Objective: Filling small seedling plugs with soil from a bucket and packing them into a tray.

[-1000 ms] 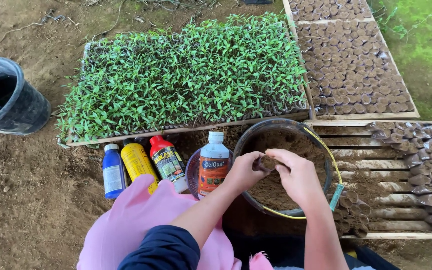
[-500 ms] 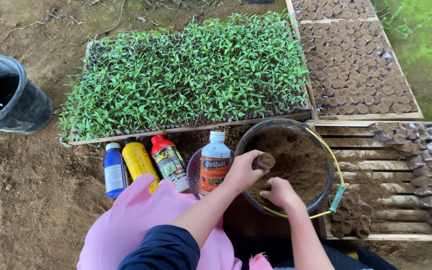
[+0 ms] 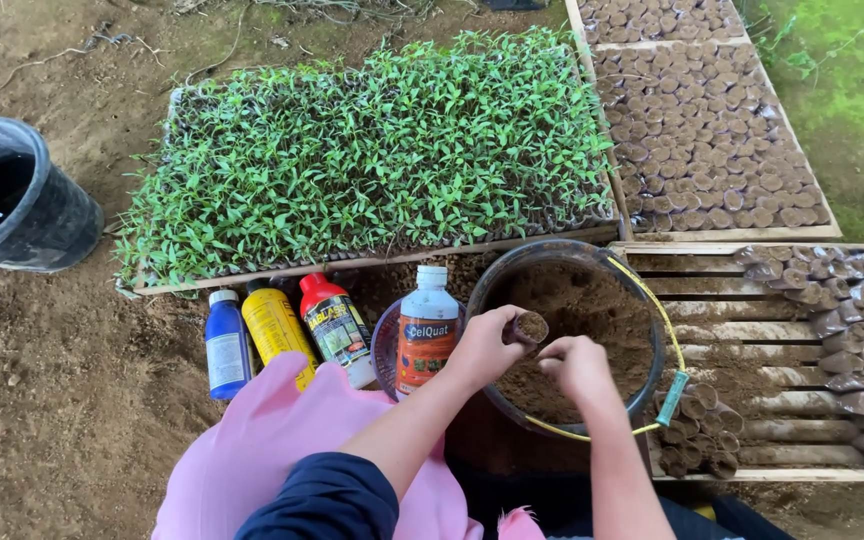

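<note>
Now the left hand [image 3: 482, 350] pinches a small soil-filled pot [image 3: 529, 327] over the soil bucket [image 3: 572, 335]; the right hand [image 3: 574, 366] curls loosely, holding nothing visible. Squeezed harder, the soft pot could buckle and spill soil.

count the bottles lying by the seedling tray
4: a blue bottle at the far left, a yellow bottle beside it, a red-capped bottle next, and a white-capped orange-labelled bottle nearest the left hand. The pink cloth may hide others.
</note>
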